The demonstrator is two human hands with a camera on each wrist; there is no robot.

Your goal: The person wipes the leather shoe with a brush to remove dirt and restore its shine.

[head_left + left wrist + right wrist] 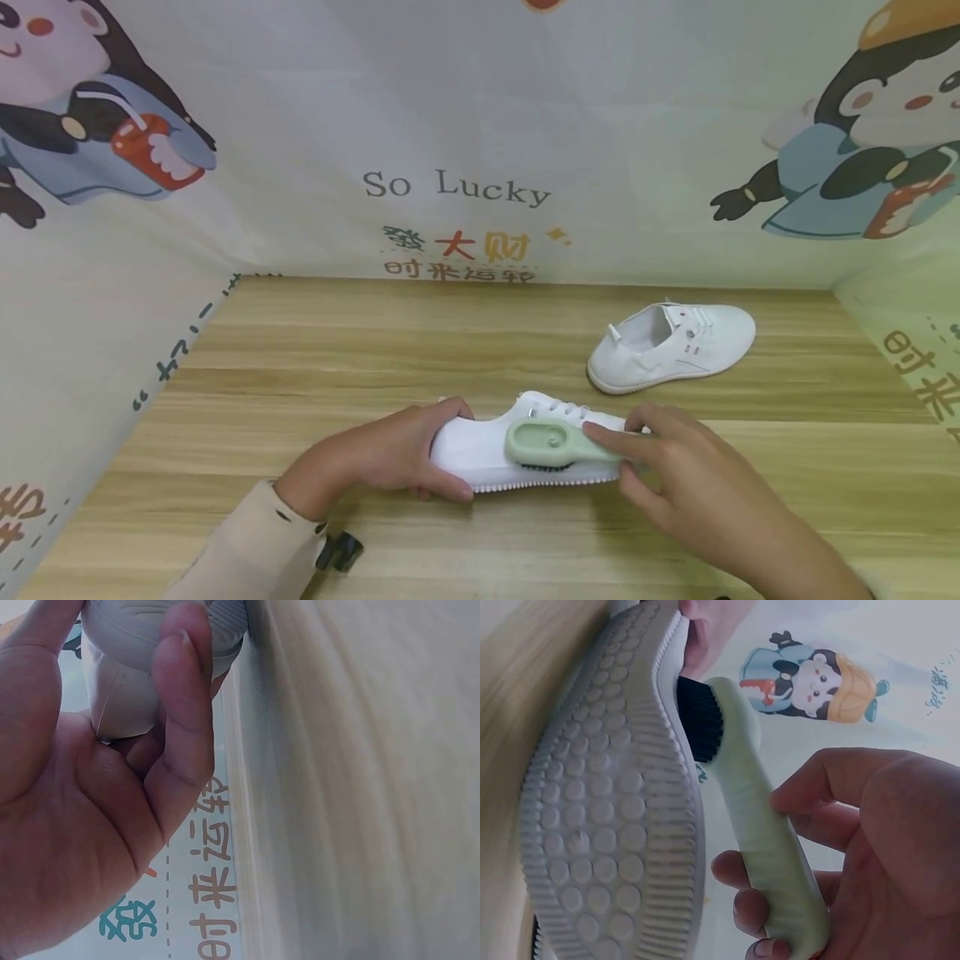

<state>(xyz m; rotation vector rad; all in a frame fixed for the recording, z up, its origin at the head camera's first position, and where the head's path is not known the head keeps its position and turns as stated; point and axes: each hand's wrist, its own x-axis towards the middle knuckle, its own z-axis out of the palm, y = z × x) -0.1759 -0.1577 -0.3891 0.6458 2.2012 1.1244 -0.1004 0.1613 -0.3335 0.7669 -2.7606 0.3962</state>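
Observation:
A white lace-up shoe point(480, 454) lies tilted on its side, its studded sole point(600, 817) facing the person. My left hand point(408, 450) grips it by the heel point(124, 697), thumb and fingers on either side. In my right hand point(697, 483) is a light green shoe brush point(547, 442), held by its handle point(772, 847) with the fingers curled round it. The brush's dark bristles point(699, 720) press against the side of the shoe just above the sole edge. My right fingers hide part of the toe in the head view.
Behind and to the right, a second white shoe point(675, 346) stands upright on the wood-grain tabletop point(360, 342), toe pointing right. A printed cloth backdrop point(450, 108) with cartoon figures and lettering closes off the back and sides. A small black object point(341, 552) sits by the left sleeve.

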